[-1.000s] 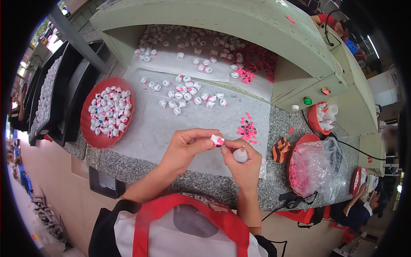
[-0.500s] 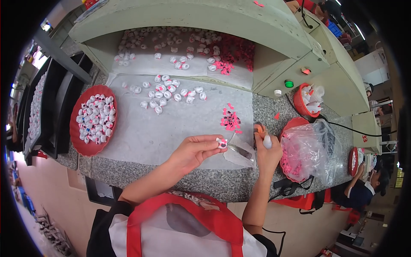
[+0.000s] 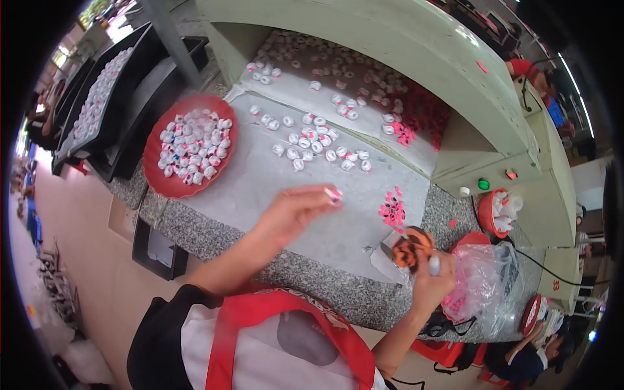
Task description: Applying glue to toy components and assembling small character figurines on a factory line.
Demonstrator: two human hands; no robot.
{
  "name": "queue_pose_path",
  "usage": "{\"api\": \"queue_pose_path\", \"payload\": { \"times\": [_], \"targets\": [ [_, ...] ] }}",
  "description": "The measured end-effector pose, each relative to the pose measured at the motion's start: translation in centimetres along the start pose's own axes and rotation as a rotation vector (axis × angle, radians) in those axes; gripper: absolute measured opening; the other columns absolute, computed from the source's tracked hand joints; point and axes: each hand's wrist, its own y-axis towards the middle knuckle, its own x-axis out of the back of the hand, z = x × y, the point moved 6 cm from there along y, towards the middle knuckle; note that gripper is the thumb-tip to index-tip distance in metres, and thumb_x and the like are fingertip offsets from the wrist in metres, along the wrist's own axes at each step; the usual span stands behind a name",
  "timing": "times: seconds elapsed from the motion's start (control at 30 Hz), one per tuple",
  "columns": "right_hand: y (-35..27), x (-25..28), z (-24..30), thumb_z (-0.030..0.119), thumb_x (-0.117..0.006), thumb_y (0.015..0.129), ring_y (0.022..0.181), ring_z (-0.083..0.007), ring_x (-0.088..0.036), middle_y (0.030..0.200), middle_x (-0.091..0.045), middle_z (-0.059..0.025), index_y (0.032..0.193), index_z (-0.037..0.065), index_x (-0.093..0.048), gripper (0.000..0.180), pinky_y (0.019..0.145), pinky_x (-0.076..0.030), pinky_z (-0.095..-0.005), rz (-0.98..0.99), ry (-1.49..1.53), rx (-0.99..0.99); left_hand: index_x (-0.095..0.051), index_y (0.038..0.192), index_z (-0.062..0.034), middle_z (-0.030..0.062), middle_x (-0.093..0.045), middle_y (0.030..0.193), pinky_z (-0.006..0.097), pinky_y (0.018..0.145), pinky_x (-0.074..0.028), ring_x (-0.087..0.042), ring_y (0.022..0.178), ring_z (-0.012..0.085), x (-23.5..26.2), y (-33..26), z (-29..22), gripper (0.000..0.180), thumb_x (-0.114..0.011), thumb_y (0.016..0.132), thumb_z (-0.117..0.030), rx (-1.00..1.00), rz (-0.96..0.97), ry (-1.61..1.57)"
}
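My left hand (image 3: 292, 211) is raised over the papered bench, pinching a small white-and-pink piece (image 3: 334, 195) at its fingertips; hand and piece are slightly blurred. Close to the paper's right edge, my right hand (image 3: 434, 286) is closed around an orange-and-black object (image 3: 411, 248), with a white rounded tip (image 3: 434, 265) showing between the fingers. Its exact kind cannot be made out. Beside it lies a folded white sheet (image 3: 389, 263). A small heap of pink-and-black cutouts (image 3: 392, 210) is just beyond. Several small white pieces with pink parts (image 3: 317, 138) lie scattered farther back.
At left stands a red scalloped bowl (image 3: 155, 156) full of white pieces, near black trays (image 3: 97, 130). A pale green cabinet (image 3: 364, 45) arches over more pieces. To the right are a red cup (image 3: 487, 218), a clear plastic bag (image 3: 497, 286) and a cable (image 3: 546, 268).
The view has turned and shifted. My left hand, still pinching the white-and-pink piece, has moved away from the right hand. The orange-and-black object shows more fully in my right hand.
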Motion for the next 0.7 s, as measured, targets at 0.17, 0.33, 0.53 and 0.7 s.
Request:
{"api": "queue_pose_path", "payload": {
  "times": [0.17, 0.33, 0.53, 0.7],
  "targets": [
    [0.9, 0.6, -1.3, 0.007, -0.069, 0.066, 0.075, -0.0242, -0.055, 0.082, -0.058, -0.0123, 0.088, -0.002, -0.059, 0.025, 0.067, -0.043, -0.0341, -0.267, -0.177, -0.104, -0.054, 0.108, 0.0039, 0.0085, -0.062, 0.089, 0.02, 0.07, -0.045, -0.057, 0.08, 0.0119, 13.1, -5.0, -13.8, 0.029, -0.055, 0.081, -0.006, -0.791, -0.812, 0.76],
    [0.6, -4.0, 0.9, 0.007, -0.069, 0.067, 0.081, -0.0178, -0.055, 0.086, -0.059, -0.0101, 0.087, -0.003, -0.059, 0.024, 0.071, -0.044, -0.0287, -0.101, -0.004, -0.078, -0.059, 0.101, -0.0078, 0.0107, -0.056, 0.091, 0.029, 0.063, -0.046, -0.057, 0.067, 0.0221, 7.6, -4.5, -13.3, 0.025, -0.058, 0.076, -0.008, -1.234, -0.919, 1.728],
    [-0.7, -4.9, 1.5, -0.001, -0.063, 0.07, 0.073, -0.0136, -0.052, 0.082, -0.052, -0.0049, 0.1, 0.001, -0.05, 0.033, 0.069, -0.042, -0.0251, -0.051, 0.33, -0.376, -0.058, 0.097, -0.0069, 0.0106, -0.055, 0.081, 0.032, 0.057, -0.047, -0.058, 0.068, 0.0231, 3.9, 3.5, -4.3, 0.024, -0.062, 0.073, -0.008, -0.726, -0.466, 1.802],
    [-0.3, -6.1, 3.4, -0.007, -0.055, 0.071, 0.072, -0.0117, -0.049, 0.083, -0.05, -0.0049, 0.109, 0.002, -0.04, 0.041, 0.066, -0.042, -0.0228, 0.066, 0.605, -0.234, -0.056, 0.098, -0.0025, 0.0098, -0.059, 0.091, 0.028, 0.065, -0.049, -0.061, 0.079, 0.0202, 3.1, 3.4, -2.9, 0.02, -0.058, 0.079, -0.007, -0.301, -0.045, 0.696]
  ]
}}
